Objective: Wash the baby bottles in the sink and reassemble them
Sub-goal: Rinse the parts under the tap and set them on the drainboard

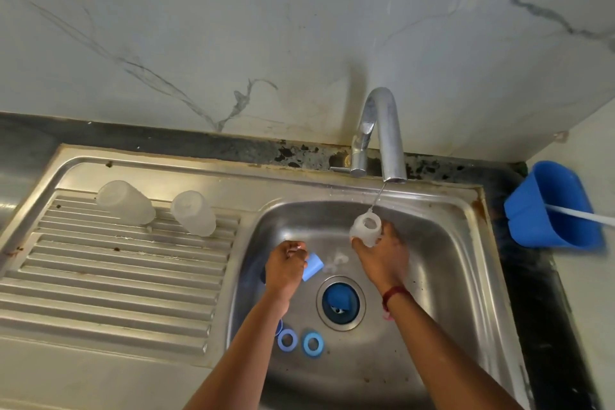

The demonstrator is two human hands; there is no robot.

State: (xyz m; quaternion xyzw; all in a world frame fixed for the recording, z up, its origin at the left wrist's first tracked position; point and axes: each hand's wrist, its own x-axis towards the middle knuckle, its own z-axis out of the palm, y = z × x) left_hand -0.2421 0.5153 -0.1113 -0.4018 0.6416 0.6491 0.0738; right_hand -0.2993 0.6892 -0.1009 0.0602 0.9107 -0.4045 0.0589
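Centrally, right of frame middle, the right hand (382, 260) grips a bottle (366, 229) tilted mouth-up toward the tap (387, 136) directly above it, while the left hand (286, 268), farther left, clasps a blue cap (313, 266).

Steel sink (446, 243) set into the dark worktop (545, 276). On the ribbed drainer (116, 276), two clear bottles (125, 202) (193, 213) lie tipped side by side. In the basin, two blue rings (287, 340) (312, 343) sit just beside each other, near the drain (341, 302). A blue tub (552, 206) rests on the worktop, right.
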